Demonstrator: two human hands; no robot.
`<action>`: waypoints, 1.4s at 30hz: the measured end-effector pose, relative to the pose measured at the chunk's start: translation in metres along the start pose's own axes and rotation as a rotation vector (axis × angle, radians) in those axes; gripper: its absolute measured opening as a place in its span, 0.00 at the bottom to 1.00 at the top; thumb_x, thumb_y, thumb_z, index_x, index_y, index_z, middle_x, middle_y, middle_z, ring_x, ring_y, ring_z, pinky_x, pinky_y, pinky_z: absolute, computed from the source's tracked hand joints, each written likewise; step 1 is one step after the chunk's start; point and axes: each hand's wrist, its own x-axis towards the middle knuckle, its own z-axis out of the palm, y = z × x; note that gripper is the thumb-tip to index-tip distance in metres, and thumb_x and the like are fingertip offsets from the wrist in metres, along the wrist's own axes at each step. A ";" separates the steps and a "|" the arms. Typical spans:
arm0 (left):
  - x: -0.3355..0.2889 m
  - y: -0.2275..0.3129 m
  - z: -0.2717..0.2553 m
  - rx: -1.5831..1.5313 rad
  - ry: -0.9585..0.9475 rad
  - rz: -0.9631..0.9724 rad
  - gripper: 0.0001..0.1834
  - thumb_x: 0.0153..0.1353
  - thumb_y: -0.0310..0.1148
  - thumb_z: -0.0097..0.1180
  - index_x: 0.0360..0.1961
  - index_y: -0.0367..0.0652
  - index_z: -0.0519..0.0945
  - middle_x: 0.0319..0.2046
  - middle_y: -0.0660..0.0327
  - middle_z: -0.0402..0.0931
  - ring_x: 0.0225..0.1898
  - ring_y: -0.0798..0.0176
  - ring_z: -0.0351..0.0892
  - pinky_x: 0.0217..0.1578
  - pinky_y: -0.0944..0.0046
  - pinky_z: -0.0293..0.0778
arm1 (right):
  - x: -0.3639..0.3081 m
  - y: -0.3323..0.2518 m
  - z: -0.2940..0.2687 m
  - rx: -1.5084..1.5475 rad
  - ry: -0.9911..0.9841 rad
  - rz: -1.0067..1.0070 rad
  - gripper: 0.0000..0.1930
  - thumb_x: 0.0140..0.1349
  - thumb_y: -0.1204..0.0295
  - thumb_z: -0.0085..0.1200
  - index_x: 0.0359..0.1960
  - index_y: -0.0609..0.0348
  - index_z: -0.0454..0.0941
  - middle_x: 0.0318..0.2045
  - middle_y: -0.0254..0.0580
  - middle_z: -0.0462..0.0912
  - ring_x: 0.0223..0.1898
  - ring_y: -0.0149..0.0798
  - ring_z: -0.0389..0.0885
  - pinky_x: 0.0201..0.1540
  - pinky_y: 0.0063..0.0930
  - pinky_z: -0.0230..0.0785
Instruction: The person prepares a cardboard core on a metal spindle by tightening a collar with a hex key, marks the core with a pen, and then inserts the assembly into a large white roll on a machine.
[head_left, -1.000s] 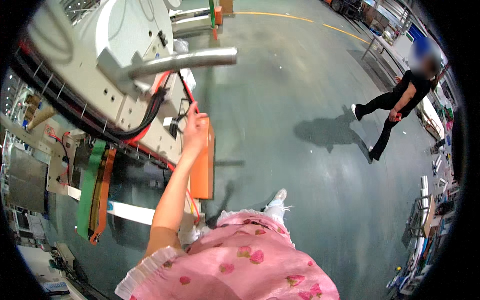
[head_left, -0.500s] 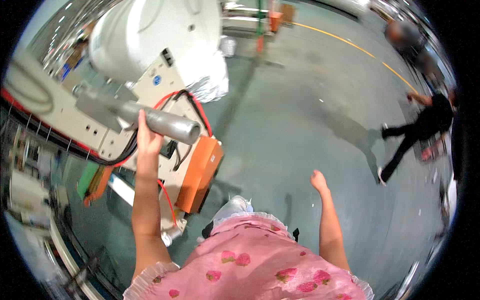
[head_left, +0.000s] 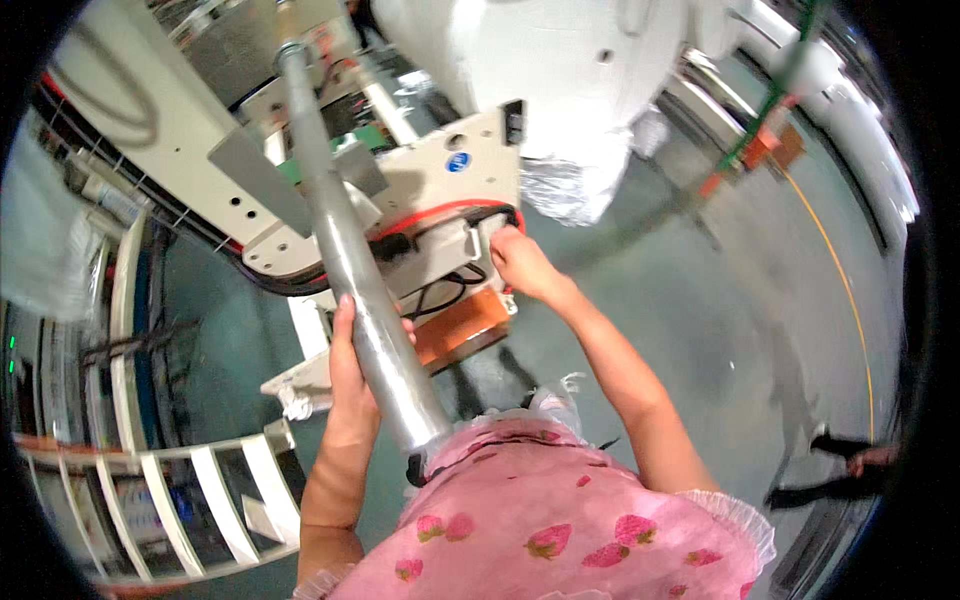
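Note:
A long grey metal shaft (head_left: 345, 240) slants from the machine at the far left toward my apron, its near end close to my waist. My left hand (head_left: 352, 365) is wrapped round its near part, thumb on the left side and fingertips showing on the right. Beside the edge of the machine's cream side plate (head_left: 415, 185), my right hand (head_left: 525, 265) is closed, next to a red hose (head_left: 440, 212) and black cables. Whether anything is inside those curled fingers is hidden.
A large white roll (head_left: 540, 70) with silvery wrapping stands beyond the machine. An orange box (head_left: 465, 330) sits low on its near side. White slatted railing (head_left: 200, 510) lies at lower left. A yellow line (head_left: 835, 260) crosses the floor; a person in dark clothes (head_left: 830, 475) is at far right.
The shaft's near end has come toward my body, with my left hand round it. My right hand has moved forward and left to the machine. The view has turned left.

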 end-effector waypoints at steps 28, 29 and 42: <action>0.119 0.058 0.134 0.597 0.050 0.323 0.24 0.60 0.41 0.31 0.54 0.39 0.51 0.41 0.52 0.66 0.40 0.62 0.70 0.42 0.65 0.66 | 0.179 -0.010 -0.156 0.358 -0.304 -1.110 0.06 0.38 0.72 0.46 0.12 0.58 0.63 0.14 0.36 0.64 0.17 0.37 0.67 0.18 0.28 0.62; 0.134 0.070 0.146 0.415 0.027 0.292 0.25 0.61 0.42 0.28 0.55 0.38 0.45 0.41 0.50 0.65 0.40 0.62 0.70 0.43 0.66 0.66 | 0.185 -0.014 -0.158 0.240 -0.267 -1.218 0.06 0.37 0.71 0.46 0.12 0.58 0.63 0.14 0.35 0.64 0.17 0.37 0.67 0.18 0.28 0.62; 0.227 0.135 0.127 1.207 0.355 0.321 0.14 0.59 0.42 0.37 0.23 0.44 0.61 0.12 0.69 0.58 0.13 0.76 0.55 0.13 0.74 0.54 | 0.212 0.082 -0.143 0.174 -0.527 -0.930 0.09 0.42 0.70 0.47 0.27 0.57 0.69 0.25 0.36 0.67 0.29 0.37 0.70 0.30 0.29 0.66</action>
